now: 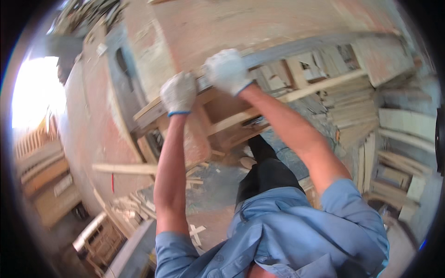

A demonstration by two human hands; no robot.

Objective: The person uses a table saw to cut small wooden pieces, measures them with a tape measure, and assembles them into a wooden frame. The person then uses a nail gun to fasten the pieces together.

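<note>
Both my hands wear white knit gloves with blue cuffs and are closed along a long wooden board (149,113) at the front of a worn, pinkish wooden panel (269,21). My left hand (178,94) grips the board at its left part. My right hand (225,71), slightly blurred, is closed on it farther right and higher up. Their fingertips are hidden. Below the board, a pale lengthwise rail (320,84) crosses a compartment holding wood offcuts.
Stacked wood pieces (352,111) lie at the right, with shelves of boards beyond. Large panels (99,129) lean at the left beside a bright opening (34,92). Loose slats (132,208) and my dark-trousered legs (264,171) are below.
</note>
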